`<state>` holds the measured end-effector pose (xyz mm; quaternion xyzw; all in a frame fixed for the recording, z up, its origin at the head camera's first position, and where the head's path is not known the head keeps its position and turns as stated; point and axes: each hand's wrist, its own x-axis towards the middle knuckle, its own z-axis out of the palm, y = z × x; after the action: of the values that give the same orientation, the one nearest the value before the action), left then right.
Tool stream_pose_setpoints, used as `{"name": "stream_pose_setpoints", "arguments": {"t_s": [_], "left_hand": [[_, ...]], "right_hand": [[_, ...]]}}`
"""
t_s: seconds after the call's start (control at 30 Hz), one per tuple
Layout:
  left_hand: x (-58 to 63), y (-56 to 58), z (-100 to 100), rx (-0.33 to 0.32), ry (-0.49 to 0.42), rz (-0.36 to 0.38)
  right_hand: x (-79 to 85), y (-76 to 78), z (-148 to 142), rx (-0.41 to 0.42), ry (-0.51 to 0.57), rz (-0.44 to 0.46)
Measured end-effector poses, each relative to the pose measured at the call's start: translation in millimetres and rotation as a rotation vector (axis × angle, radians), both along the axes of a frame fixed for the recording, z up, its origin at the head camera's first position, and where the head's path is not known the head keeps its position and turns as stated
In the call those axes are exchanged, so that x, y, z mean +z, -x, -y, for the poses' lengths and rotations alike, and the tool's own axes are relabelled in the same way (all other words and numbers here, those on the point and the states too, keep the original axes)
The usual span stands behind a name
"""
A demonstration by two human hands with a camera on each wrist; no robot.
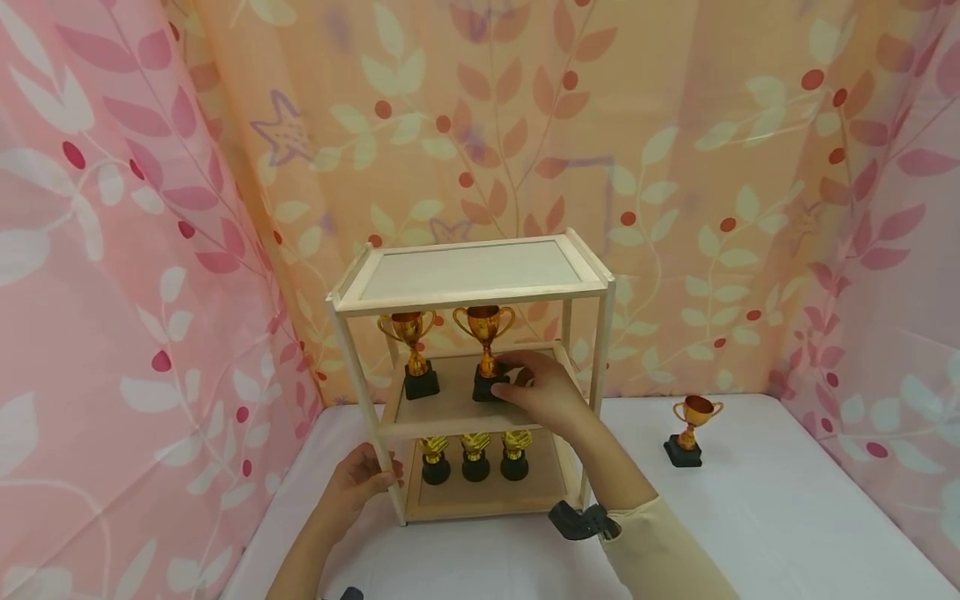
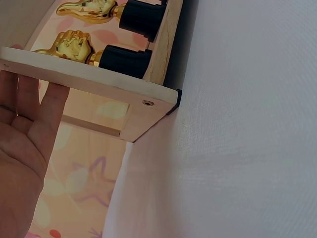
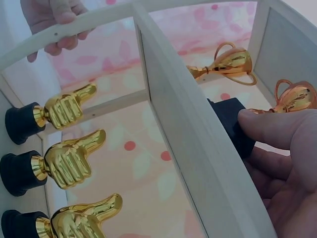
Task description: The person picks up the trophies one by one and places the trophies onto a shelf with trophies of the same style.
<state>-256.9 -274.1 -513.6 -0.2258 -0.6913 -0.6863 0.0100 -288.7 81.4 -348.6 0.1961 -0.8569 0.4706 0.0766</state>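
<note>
On the middle tier of a small wooden shelf rack (image 1: 480, 297), my right hand (image 1: 546, 390) pinches the black base of a gold trophy cup (image 1: 486, 327). The cup stands upright, and its base is at the tier's surface. To its left on the same tier is another trophy cup (image 1: 410, 332). My left hand (image 1: 352, 485) grips the rack's front left post low down, with the thumb in front. Three gold thumbs-up trophies (image 3: 69, 157) with black bases stand in a row on the bottom tier; in the head view their tops are hidden by the middle tier.
A third trophy cup (image 1: 694, 412) stands on the white-covered table (image 1: 780, 517), right of the rack. The rack's top panel (image 1: 468, 268) bears nothing. Patterned cloth (image 1: 675, 167) hangs behind and on both sides.
</note>
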Motion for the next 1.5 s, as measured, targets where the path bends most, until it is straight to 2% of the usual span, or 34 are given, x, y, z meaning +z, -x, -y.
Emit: {"name": "stream_pose_setpoints", "arguments": {"t_s": [0.53,0.83,1.1,1.3,1.5], "left_hand": [[-2.1,-1.7,-4.1,0.016,0.011,0.024],[-3.3,-0.4,-3.2,-0.015,-0.013,0.007],[-3.0,-1.1,-2.4,-0.015,-0.016,-0.004],[-3.7,-2.0,-1.6,0.005,-0.003,0.003],[-3.1,-1.5,-0.7,-0.004,-0.004,-0.007]], "right_hand": [[-5.7,21.1,11.6,-0.071,-0.04,0.055],[-5.8,26.2,17.5,-0.121,-0.083,0.069],[-5.3,26.7,19.4,-0.095,-0.101,0.07],[-3.8,26.6,19.5,-0.054,-0.074,0.068],[-2.0,25.8,18.8,-0.052,-0.041,0.087]]}}
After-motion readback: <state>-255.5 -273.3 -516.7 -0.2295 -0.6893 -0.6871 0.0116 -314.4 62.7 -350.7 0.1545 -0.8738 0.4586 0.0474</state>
